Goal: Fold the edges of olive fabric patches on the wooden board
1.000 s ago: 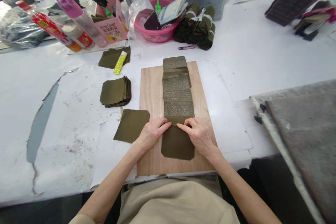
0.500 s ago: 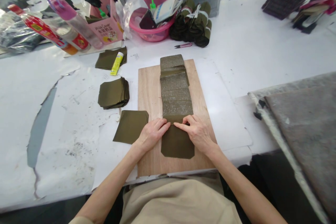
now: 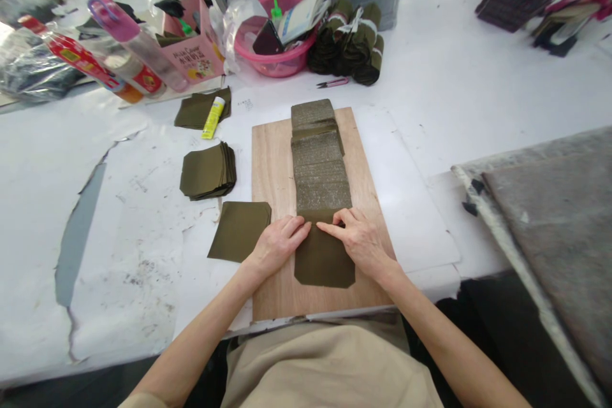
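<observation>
An olive-green fabric piece with clipped corners (image 3: pixel 325 261) lies flat on a wooden board (image 3: pixel 270 166). At its upper edge, the fingertips of my left hand (image 3: pixel 280 242) and my right hand (image 3: pixel 358 239) nearly meet along what looks like a folded strip. Both hands are closed, with fingers bent and pressed on that edge; the thumbs are partly hidden. Just beyond them runs an overlapping row of speckled olive pieces (image 3: pixel 321 169) up the board. To the left of the board, close to my left hand, lies a stack of flat olive pieces (image 3: pixel 239 231).
Farther left sit another olive stack (image 3: pixel 205 171) and a third pile (image 3: pixel 191 109) with a yellow tube (image 3: pixel 213 118) on it. Behind are a pink basin (image 3: pixel 272 65), tied olive rolls (image 3: pixel 366 44), small snips (image 3: pixel 333 83) and bottles (image 3: pixel 76 57). A grey padded board (image 3: pixel 549 217) stands at right.
Both hands keep the same place on the fabric edge. The view has shifted very slightly; nothing else has visibly moved.
</observation>
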`<action>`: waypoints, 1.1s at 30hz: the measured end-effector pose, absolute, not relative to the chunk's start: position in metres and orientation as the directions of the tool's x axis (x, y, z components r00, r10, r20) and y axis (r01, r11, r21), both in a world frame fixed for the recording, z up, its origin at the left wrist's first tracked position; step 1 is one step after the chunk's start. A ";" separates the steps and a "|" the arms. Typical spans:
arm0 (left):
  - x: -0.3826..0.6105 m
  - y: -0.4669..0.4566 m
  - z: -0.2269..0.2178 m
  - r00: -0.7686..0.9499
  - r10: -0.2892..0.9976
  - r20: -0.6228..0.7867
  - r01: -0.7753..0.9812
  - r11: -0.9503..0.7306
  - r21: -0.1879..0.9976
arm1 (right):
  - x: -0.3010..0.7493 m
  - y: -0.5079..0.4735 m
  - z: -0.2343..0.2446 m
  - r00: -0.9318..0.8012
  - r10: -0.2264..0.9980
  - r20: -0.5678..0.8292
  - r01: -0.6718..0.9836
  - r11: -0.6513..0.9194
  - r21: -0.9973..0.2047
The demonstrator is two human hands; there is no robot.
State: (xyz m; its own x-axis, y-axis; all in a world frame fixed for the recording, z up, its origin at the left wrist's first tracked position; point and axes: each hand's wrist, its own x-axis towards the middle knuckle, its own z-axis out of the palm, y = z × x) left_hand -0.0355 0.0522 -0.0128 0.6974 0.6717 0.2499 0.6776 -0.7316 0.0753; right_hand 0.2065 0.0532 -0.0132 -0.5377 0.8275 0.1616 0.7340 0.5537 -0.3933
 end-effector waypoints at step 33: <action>-0.010 0.025 -0.001 0.596 0.795 0.112 0.803 -0.594 -0.052 | 0.224 0.068 -0.018 -0.604 0.735 0.307 0.616 0.675 -0.405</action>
